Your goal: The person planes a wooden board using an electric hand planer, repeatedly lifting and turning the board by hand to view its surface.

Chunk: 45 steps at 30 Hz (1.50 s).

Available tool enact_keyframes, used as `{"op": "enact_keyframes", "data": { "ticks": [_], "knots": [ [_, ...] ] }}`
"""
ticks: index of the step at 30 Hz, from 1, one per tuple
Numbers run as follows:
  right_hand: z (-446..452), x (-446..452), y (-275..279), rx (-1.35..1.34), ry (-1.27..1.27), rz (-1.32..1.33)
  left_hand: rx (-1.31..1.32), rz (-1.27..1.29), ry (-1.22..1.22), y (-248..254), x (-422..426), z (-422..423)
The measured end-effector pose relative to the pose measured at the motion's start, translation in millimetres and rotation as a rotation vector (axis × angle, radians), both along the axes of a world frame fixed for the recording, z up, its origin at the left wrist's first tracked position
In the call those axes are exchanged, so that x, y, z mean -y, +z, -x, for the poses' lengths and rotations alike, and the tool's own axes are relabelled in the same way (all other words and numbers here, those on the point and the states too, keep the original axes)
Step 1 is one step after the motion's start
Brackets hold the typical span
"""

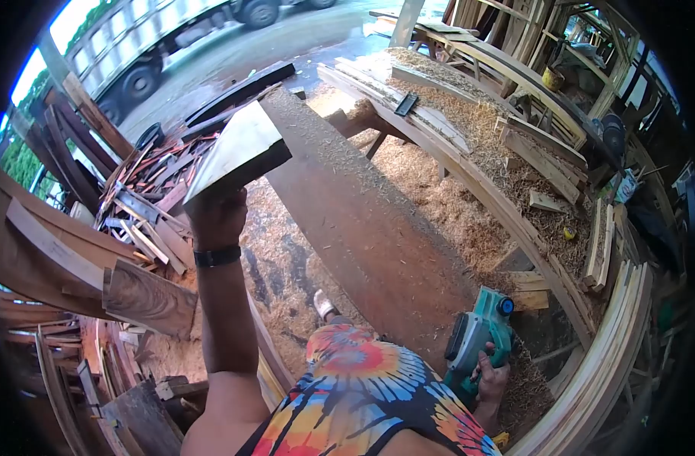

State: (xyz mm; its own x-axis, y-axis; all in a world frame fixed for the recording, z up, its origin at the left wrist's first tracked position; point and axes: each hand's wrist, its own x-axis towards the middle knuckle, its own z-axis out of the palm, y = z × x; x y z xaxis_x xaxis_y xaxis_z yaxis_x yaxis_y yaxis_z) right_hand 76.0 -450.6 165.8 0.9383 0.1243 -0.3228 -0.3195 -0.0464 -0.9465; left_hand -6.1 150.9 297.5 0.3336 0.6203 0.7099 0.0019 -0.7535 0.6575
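My left hand point(218, 215) is closed around the near end of a short wooden board point(237, 148), which is raised and tilted at the left of the wide brown plank point(347, 220). The board's upper face looks pale and its side dark. At the lower right, my right hand point(492, 378) grips the handle of a teal electric planer point(478, 330). The planer is beside the near end of the plank, turned partly on its side; whether it touches the plank I cannot tell. Shavings are scattered over the plank.
Long timber strips point(469, 163) run along the right, with a small dark tray-like object point(406, 104) on them. Wood shavings point(416, 182) cover the ground. Scrap pieces point(153, 205) are heaped at left. A truck point(165, 45) stands on the road beyond.
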Motion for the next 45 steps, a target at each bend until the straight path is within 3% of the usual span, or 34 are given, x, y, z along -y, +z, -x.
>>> {"op": "enact_keyframes", "data": {
  "ticks": [3,5,10,13,14,16,17,19,20,21,23,26,29,30,34,38,41,42,44,45],
  "knots": [
    [-0.6,2.2,-3.7,-0.025,-0.015,0.011,0.375,0.641,-0.451,12.4,12.9,0.4],
    [-1.3,4.0,-5.1,-0.025,-0.009,0.023,0.513,0.863,-0.627,17.0,17.2,1.2],
    [-0.3,4.9,-8.5,-0.007,0.006,0.009,0.617,0.943,-0.866,8.3,12.4,6.6],
    [-1.9,10.7,-14.1,0.013,0.004,-0.027,0.476,1.049,-0.81,6.3,44.9,13.6],
    [-1.5,11.3,-18.9,0.028,-0.011,-0.069,0.297,1.295,-0.823,31.8,72.5,13.4],
    [4.7,12.8,-16.5,0.072,-0.002,-0.054,0.053,1.188,-0.421,-19.7,85.8,18.5],
    [6.3,11.6,-12.9,0.06,-0.007,-0.069,0.197,1.44,-0.376,-43.0,98.3,17.8],
    [6.3,9.2,-7.7,0.045,-0.011,-0.1,-0.05,1.391,-0.292,-135.8,93.0,35.6],
    [5.3,9.8,-8.1,0.038,0.031,-0.071,-0.081,1.486,-0.178,-139.7,111.8,28.4],
    [5.2,10.2,-6.5,0.002,0.029,-0.094,-0.11,1.522,-0.191,-185.1,106.4,32.0],
    [3.7,9.2,-2.9,-0.06,0.021,-0.143,-0.19,1.483,-0.213,-228.4,111.3,26.8],
    [1.8,14.1,-5.2,-0.044,0.053,-0.112,-0.096,1.339,-0.103,-288.3,119.8,2.5],
    [2.5,10.3,-3.5,-0.081,0.003,-0.123,-0.25,1.271,-0.015,-266.6,129.9,-17.8],
    [0.8,6.5,1.5,-0.074,0.017,-0.104,-0.455,1.07,0.025,-268.0,124.6,-20.2],
    [1.0,-16.3,29.0,-0.066,0.107,-0.02,-0.377,1.117,-0.066,-273.5,125.8,-29.8],
    [-2.0,-45.5,49.9,-0.07,0.29,-0.01,-0.174,1.581,-0.188,-254.9,123.3,-13.0],
    [-9.0,-79.6,58.7,-0.094,0.417,-0.021,-0.21,1.66,-0.117,-277.4,132.8,11.7],
    [-13.1,-87.3,56.1,-0.093,0.467,-0.018,-0.331,1.613,-0.078,-269.6,147.0,19.1],
    [-20.5,-107.5,54.7,-0.094,0.568,-0.001,-0.625,1.304,-0.267,-350.6,160.8,51.5],
    [-23.8,-119.4,57.7,-0.097,0.616,0.015,-0.652,1.589,-0.379,-319.3,180.6,54.7]
  ]
}}
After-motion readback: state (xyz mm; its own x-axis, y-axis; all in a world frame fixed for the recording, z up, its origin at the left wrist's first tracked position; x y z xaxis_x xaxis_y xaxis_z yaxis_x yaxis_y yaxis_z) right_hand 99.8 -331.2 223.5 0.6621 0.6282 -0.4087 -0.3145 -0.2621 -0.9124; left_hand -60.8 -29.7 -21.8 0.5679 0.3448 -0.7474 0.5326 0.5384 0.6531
